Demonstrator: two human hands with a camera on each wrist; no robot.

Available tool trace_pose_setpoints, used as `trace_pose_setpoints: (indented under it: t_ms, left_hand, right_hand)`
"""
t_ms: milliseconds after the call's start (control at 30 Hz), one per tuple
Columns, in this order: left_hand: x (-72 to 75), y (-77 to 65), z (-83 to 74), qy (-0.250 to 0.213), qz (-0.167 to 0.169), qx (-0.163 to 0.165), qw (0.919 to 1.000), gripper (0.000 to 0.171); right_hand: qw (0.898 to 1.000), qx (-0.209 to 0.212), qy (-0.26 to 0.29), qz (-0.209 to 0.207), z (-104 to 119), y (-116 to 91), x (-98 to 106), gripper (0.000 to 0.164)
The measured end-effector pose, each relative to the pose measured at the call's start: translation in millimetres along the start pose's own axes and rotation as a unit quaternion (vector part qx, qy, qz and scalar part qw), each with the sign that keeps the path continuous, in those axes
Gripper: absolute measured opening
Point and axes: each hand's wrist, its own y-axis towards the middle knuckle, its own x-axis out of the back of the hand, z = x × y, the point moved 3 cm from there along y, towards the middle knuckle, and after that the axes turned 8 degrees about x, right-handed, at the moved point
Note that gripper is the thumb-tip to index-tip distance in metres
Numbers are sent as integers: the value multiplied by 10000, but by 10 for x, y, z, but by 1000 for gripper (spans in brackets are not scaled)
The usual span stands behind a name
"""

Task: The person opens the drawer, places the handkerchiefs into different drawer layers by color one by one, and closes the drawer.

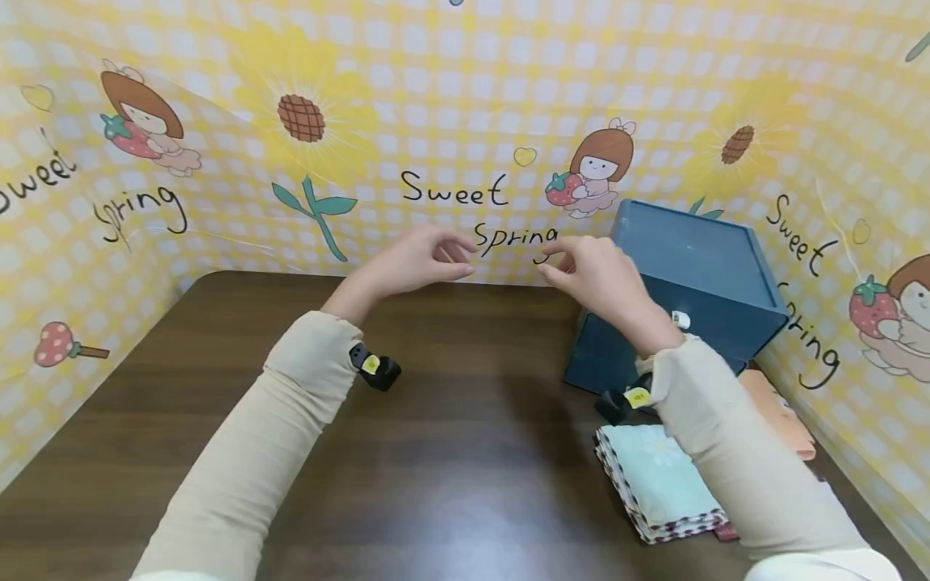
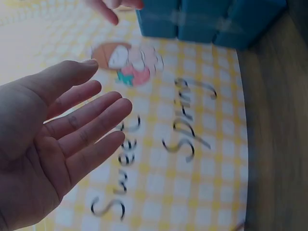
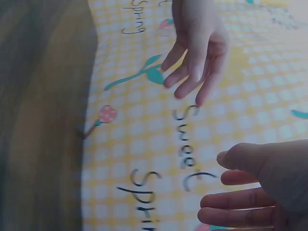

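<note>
Both hands hover above the far part of the brown table, facing each other with a gap between them. My left hand (image 1: 425,260) holds nothing; its fingers look relaxed and slightly bent, and the left wrist view shows the bare palm (image 2: 29,163). My right hand (image 1: 592,270) is likewise bare, fingers loosely bent, just left of a blue box (image 1: 697,250) that it partly overlaps in the head view. Below the right forearm lies a stack of folded cloths (image 1: 657,476), mint green on top with a dark-and-white checked edge.
The dark wood table (image 1: 436,452) backs onto a yellow checked curtain (image 1: 436,105) with printed flowers and lettering. The blue box stands at the back right, a small white knob (image 1: 680,319) on its front. An orange cloth (image 1: 781,411) lies beside it, partly behind the right sleeve.
</note>
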Motion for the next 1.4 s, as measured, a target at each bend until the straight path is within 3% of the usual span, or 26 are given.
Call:
trace_pose_setpoints:
  t_ms: [333,600,800,1033,1400]
  left_hand:
    - [-196,298,-420,-125,42,-880,9960,28]
    - [-366,560,-676,-124,193,-1266,9917,26]
    - [-475,731,-789,-74,277,-1232,9920,23]
    - [-548,912,-793,-122,342,-1218,9919,21]
    - [-804,1013,-894,37,418,-1174,9922,15]
  right_hand:
    - [9980,60,-519,-357,-87,-342,428,32]
    - [9952,-24,-877,-427,-314,-691,590,30]
    - [9955,-189,-834,-415,-499,-865,651,29]
    - [9962,-377,-783,-74,-647,-946,637,29]
    - [9940,-818,-489,529,-897,-1129,507,35]
